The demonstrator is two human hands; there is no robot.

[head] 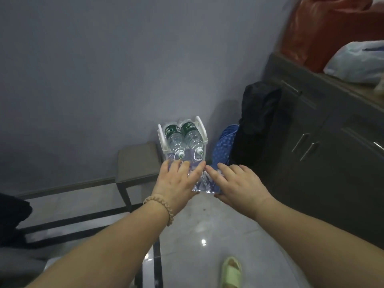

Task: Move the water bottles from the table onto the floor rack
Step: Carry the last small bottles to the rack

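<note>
You're down low over the floor rack [202, 129], the white frame standing on the floor against the wall at the centre of the frame, and two water bottles [175, 138] already lie in it side by side, green labels up, white caps pointing back toward you. Both hands are on clear bottles [202, 182] just below the rack: your left hand [176, 181] lies flat over the top with fingers spread, your right hand [239, 185] wraps the right flank, thumb tucked underneath. How many bottles sit under your palms is hard to tell, the plastic is blurred and half covered.

Judging by the look of them, these are full, so expect real weight for their size, and thin walls that give if you squeeze. Smooth plastic too, likely slippery. Best hold is around the ribbed body, not the cap end, with a hand under for support as you slide them in.

At the right of the frame a dark bag [257, 121] and a blue patterned thing [223, 142] crowd the rack, so keep your right elbow tucked
</note>
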